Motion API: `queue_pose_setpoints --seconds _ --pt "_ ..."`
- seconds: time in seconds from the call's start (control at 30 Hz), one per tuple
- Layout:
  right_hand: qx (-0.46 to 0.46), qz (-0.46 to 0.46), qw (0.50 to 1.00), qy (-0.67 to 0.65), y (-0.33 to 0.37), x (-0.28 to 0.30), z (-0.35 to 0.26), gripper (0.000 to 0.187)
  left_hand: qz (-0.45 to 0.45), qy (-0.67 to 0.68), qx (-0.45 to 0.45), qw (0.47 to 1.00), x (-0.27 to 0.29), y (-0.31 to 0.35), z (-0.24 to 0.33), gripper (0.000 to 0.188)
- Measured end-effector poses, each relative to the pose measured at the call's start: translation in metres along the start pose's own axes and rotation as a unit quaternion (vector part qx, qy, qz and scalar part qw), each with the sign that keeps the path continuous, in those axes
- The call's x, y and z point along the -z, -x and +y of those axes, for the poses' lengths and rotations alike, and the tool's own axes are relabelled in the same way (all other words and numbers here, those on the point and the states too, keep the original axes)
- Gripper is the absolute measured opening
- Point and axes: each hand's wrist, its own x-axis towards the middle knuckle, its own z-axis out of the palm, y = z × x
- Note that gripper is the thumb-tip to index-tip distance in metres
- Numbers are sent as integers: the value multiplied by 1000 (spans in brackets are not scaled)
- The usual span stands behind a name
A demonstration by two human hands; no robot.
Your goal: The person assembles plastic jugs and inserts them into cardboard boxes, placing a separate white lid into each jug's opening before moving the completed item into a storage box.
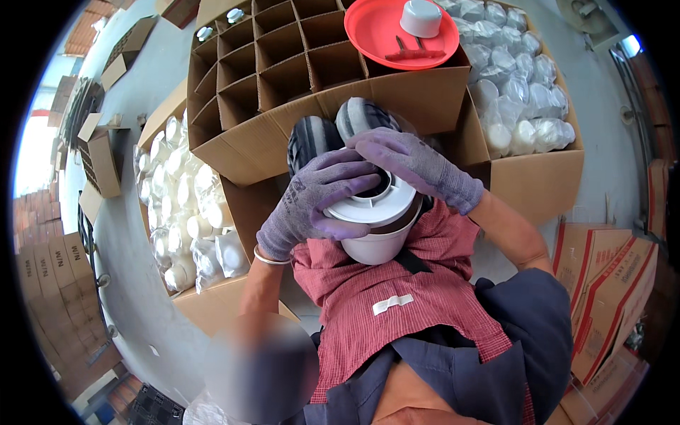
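A white round tub [380, 246] sits between my thighs, with a white disc-shaped lid [361, 212] on top. A raised collar with a dark opening stands in the lid's middle. My left hand [322, 195], in a grey and purple glove, grips the lid, its fingers across the top and its thumb along the near left edge. From the right, my right hand [414, 159], gloved alike, lies over the far side with fingers stretched out, their tips by my left fingertips. My fingers hide part of the lid and collar.
Ahead stands a cardboard box [333, 106] with dividers. A red basin [365, 32] on it carries a white cup-shaped piece [421, 18] and a red tool [414, 54]. Boxes of plastic-wrapped white parts flank me at left [212, 304] and right [538, 184]. Flattened cartons [602, 283] lean at right.
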Motion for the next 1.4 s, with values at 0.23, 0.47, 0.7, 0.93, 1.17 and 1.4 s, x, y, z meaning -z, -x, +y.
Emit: queue_pose_setpoints --seconds 0.23,0.47,0.7,0.93,1.17,1.4 --pt "57 68 993 82 27 -20 4 39 -80 -27 -3 996 -14 3 6 72" --pt "133 -200 971 -1 -25 -14 15 35 -52 -201 179 962 -48 18 72 91" --pt "147 -61 987 33 20 1 14 39 241 162 157 944 -54 41 34 52" --pt "-186 103 952 219 177 -13 -13 50 190 323 454 809 -118 72 19 36" --pt "127 202 967 93 144 -14 34 48 57 524 464 712 -90 56 30 37" --pt "-152 80 757 -631 115 20 113 48 -19 -87 21 996 -65 -4 75 42"
